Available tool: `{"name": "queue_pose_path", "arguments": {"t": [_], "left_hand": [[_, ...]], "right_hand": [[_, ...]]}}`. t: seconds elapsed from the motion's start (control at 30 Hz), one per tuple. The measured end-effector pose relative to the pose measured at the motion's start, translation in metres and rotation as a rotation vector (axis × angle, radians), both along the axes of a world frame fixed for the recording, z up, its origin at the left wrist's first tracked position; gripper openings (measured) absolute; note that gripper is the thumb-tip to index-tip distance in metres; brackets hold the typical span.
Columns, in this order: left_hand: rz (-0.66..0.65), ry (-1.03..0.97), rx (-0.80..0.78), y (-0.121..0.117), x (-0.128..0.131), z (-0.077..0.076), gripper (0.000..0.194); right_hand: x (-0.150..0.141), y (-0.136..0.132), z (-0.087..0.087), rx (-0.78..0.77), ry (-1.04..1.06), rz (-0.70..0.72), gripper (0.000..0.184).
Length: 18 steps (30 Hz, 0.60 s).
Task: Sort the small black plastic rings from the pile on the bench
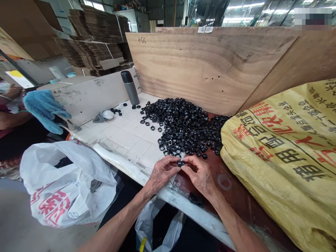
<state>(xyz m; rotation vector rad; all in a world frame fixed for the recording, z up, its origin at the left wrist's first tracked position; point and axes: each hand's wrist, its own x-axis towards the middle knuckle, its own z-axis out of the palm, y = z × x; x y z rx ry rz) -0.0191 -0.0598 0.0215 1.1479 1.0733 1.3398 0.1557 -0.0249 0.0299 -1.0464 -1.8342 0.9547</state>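
Observation:
Between the fingertips of both hands is a small black ring-shaped part (180, 163), pinched from either side just above the table's front edge. My left hand (165, 170) grips it from the left, thumb and fingers closed. From the right, my right hand (198, 172) holds the same part in a like pinch. Right behind my fingers spreads a large heap of black nut-like rings (181, 119), with several loose ones lying along its left side. A few larger black pieces (196, 199) lie near the table edge, below my right hand.
A yellow woven sack (283, 147) bulges at the right. A grey bottle (130, 89) stands at the back left, near a small plastic bag (103, 115). A wooden board (210, 66) walls the back. White bags (65, 182) hang at the front left; another person sits far left.

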Motion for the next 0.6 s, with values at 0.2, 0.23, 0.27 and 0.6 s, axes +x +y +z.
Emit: {"name": "queue_pose_path", "arguments": {"t": [0.2, 0.23, 0.27, 0.6], "left_hand": [[-0.024, 0.029, 0.022, 0.0, -0.001, -0.004, 0.03], [-0.019, 0.018, 0.02, -0.001, 0.0, -0.003, 0.031], [-0.014, 0.006, 0.019, -0.002, 0.001, -0.002, 0.031], [0.064, -0.069, -0.067, -0.005, 0.0, 0.005, 0.055]], "right_hand": [[-0.002, -0.002, 0.0, 0.107, -0.105, -0.009, 0.011], [-0.002, -0.003, 0.0, 0.131, -0.117, 0.008, 0.011], [-0.001, -0.004, -0.001, 0.157, -0.128, 0.023, 0.012], [0.003, 0.016, -0.011, 0.581, -0.094, 0.053, 0.021]]}}
